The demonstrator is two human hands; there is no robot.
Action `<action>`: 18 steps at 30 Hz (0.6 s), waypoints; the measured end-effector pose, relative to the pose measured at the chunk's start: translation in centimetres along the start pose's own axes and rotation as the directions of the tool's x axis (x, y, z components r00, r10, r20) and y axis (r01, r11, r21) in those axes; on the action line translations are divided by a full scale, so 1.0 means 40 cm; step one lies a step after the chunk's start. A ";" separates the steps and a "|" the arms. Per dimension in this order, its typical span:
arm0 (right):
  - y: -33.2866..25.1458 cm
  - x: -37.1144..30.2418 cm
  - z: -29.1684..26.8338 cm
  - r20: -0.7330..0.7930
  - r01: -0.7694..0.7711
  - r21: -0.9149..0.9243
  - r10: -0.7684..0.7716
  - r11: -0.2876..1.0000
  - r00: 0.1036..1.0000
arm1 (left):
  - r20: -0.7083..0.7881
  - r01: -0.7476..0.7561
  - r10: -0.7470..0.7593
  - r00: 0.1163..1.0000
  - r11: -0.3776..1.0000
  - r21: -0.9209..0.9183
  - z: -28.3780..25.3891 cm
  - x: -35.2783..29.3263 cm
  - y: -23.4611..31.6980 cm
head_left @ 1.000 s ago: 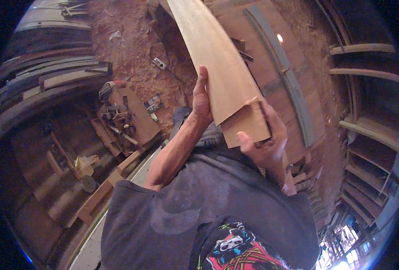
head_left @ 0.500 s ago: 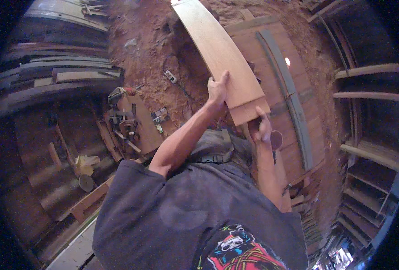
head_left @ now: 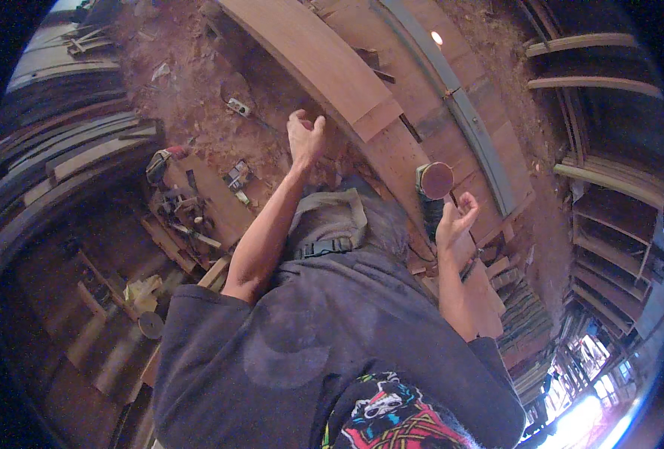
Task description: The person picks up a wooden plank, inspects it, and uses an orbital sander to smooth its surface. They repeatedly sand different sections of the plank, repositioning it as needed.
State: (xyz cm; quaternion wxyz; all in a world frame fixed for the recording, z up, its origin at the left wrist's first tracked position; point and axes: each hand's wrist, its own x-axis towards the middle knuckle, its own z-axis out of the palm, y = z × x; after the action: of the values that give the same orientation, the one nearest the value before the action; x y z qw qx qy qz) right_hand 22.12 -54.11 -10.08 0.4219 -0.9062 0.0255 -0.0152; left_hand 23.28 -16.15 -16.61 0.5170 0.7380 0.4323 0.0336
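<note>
A long wooden board (head_left: pixel 324 63) lies on the workbench (head_left: pixel 489 179), its squared near end showing a stepped band. My left hand (head_left: pixel 306 138) is raised off the board's left side, fingers curled a little but apart, holding nothing. Beside the bench's near part, my right hand (head_left: pixel 457 218) is also free, its thumb and fingers spread. Just above its fingertips rests a disc sander (head_left: pixel 436 182) with its round reddish-brown pad facing up. The sander's dark body is partly hidden under the pad.
A grey curved strip of wood (head_left: pixel 459 105) runs along the bench right of the board. A power strip (head_left: pixel 237 107) lies on the shaving-covered ground. At left, assorted tools (head_left: pixel 186 209) sit by a plank, with stacked boards (head_left: pixel 85 157) beyond. Wooden racks (head_left: pixel 609 254) stand at right.
Both hands have let go of the board, which now lies on the bench. My left hand has drawn away to the left, my right hand toward the sander. The view has shifted.
</note>
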 end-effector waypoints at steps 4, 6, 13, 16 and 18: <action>0.058 -0.067 0.031 0.191 -0.072 -0.549 0.210 0.833 0.959 | 0.475 -0.008 -0.090 0.875 0.980 0.200 -0.003 -0.082 -0.018; 0.084 -0.054 0.057 0.232 -0.113 -0.670 0.352 0.733 0.907 | 0.712 -0.115 -0.039 0.701 0.979 0.167 -0.007 -0.119 -0.006; 0.187 0.000 0.060 0.295 -0.157 -0.119 0.186 0.980 0.937 | 0.953 -0.457 0.261 0.155 0.874 -0.165 0.087 -0.185 0.020; 0.074 0.050 0.028 0.452 -0.503 0.351 0.328 0.790 0.830 | 0.988 -0.423 0.081 0.129 0.906 -0.019 0.111 -0.228 0.121; 0.004 0.117 0.016 0.562 -0.517 0.645 0.110 0.563 0.820 | 0.982 -0.324 0.082 0.168 0.946 -0.024 0.144 -0.277 0.178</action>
State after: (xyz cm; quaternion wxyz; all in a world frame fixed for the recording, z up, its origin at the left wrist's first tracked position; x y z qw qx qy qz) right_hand 26.84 -53.99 -10.59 0.7576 -0.5893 0.0819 0.2684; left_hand 23.54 -28.48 -9.24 0.5895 0.6882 -0.0942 -0.4124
